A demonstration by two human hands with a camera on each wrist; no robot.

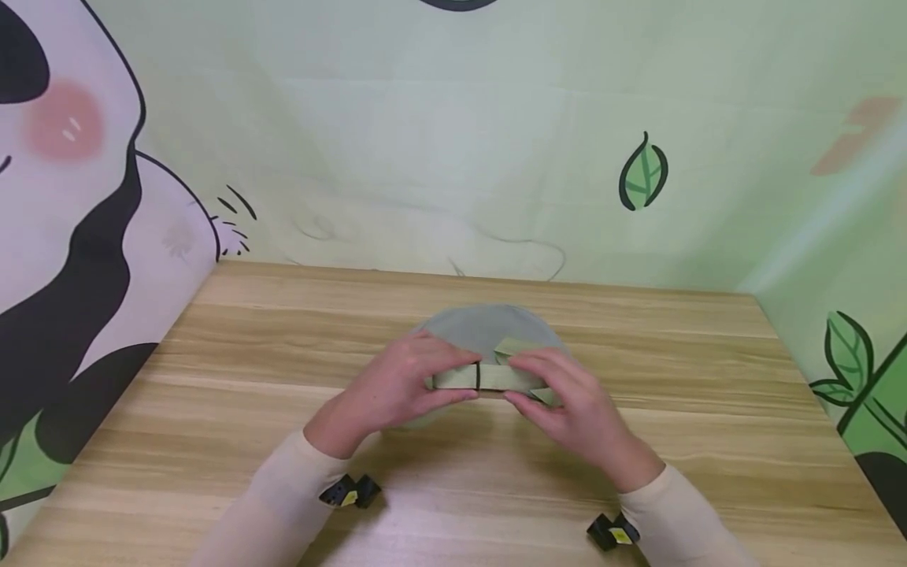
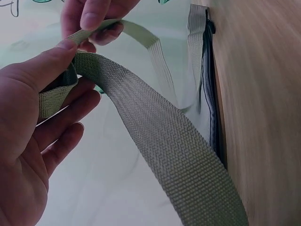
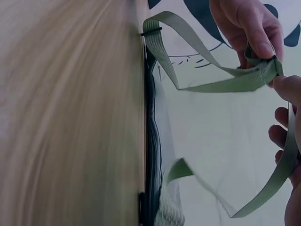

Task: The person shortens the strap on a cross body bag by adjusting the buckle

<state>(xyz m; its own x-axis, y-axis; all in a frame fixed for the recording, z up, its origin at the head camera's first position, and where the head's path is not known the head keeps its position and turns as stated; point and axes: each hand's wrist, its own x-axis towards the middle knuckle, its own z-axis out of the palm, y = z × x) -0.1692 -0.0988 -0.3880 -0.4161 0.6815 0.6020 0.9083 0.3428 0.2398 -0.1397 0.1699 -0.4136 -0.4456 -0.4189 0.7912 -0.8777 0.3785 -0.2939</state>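
A light green webbing strap (image 1: 520, 378) is stretched between both hands above the table. My left hand (image 1: 397, 374) pinches one stretch of it between thumb and fingers, beside a thin dark band (image 1: 478, 376) that crosses the strap. A short distance to the right, my right hand (image 1: 577, 402) pinches the same strap. From the hands, loops of webbing (image 2: 160, 136) run down to a flat grey bag-like piece (image 1: 489, 324) with a rounded outline. Its dark edge (image 3: 153, 108) looks like a zipper. The hands partly hide the grey piece.
The wood-grain table (image 1: 708, 354) extends around the grey piece. Behind it hangs a pale green printed backdrop (image 1: 425, 157) with a panda at the left and leaves at the right. Small black devices (image 1: 350, 492) with yellow labels sit at both wrists.
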